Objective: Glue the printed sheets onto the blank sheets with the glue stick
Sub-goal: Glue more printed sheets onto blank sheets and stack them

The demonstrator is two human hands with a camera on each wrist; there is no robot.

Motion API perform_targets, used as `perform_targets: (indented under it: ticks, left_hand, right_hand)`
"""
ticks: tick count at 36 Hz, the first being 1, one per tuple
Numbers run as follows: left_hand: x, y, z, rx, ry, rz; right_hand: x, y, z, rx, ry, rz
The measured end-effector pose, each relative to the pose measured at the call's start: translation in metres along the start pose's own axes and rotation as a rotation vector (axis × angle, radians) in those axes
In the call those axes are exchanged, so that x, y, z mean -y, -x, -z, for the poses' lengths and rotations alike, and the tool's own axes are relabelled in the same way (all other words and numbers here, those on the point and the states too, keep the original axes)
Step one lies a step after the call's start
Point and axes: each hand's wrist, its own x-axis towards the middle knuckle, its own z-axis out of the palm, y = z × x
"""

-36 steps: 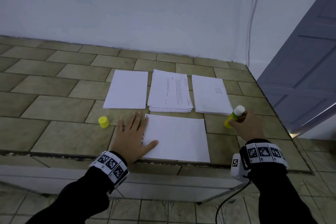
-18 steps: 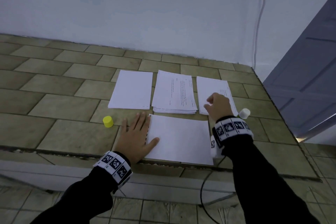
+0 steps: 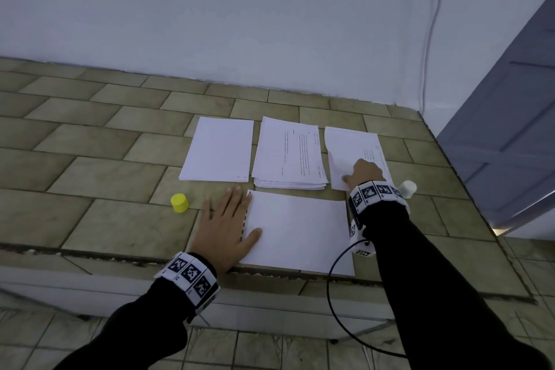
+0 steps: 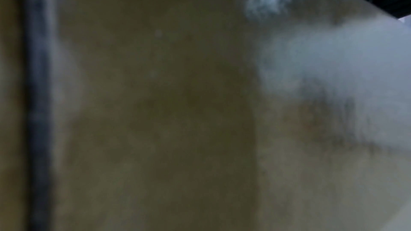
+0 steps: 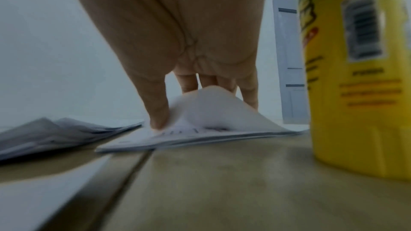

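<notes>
On the tiled ledge (image 3: 99, 165), the left hand (image 3: 223, 230) lies flat with fingers straight and spread, its thumb pressing the left edge of the near sheet (image 3: 297, 230). At the far right, the right hand (image 3: 362, 173) sits on the right-hand pile of printed sheets (image 3: 348, 144); the right wrist view shows thumb and fingers pinching the top sheet (image 5: 213, 110) up into a hump. The glue stick (image 5: 360, 76) stands upright just right of that hand, uncapped. Its yellow cap (image 3: 179, 203) rests left of the left hand. A middle printed stack (image 3: 289, 153) and a blank stack (image 3: 219, 150) lie further left.
</notes>
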Motion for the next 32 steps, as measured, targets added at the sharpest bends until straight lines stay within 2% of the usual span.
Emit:
perform_targets:
  ticks: [4,8,20,24,26,29,32]
  left_hand:
    - [-0.001,0.0,0.004,-0.005,0.034,0.009]
    - [0.001,0.001,0.007,-0.003,0.097,0.031]
    - [0.0,0.003,0.013,-0.112,0.457,0.064]
    - [0.0,0.001,0.014,-0.177,0.635,0.13]
    - [0.001,0.001,0.019,-0.233,0.837,0.19]
    - [0.007,0.0,0.026,-0.304,1.12,0.203]
    - [0.008,-0.006,0.042,-0.252,1.238,0.306]
  right_hand:
    - [0.002,0.0,0.01,-0.088,-0.169,0.02]
    - [0.008,0.013,0.02,-0.159,-0.281,0.109]
    - [0.004,0.079,0.022,-0.375,-0.381,0.358]
    - [0.004,0.098,0.013,-0.33,-0.464,0.501]
    - [0.002,0.11,0.009,-0.276,-0.506,0.549]
    - [-0.007,0.122,0.001,-0.21,-0.52,0.637]
    - [-0.017,0.128,-0.007,-0.121,-0.524,0.668]
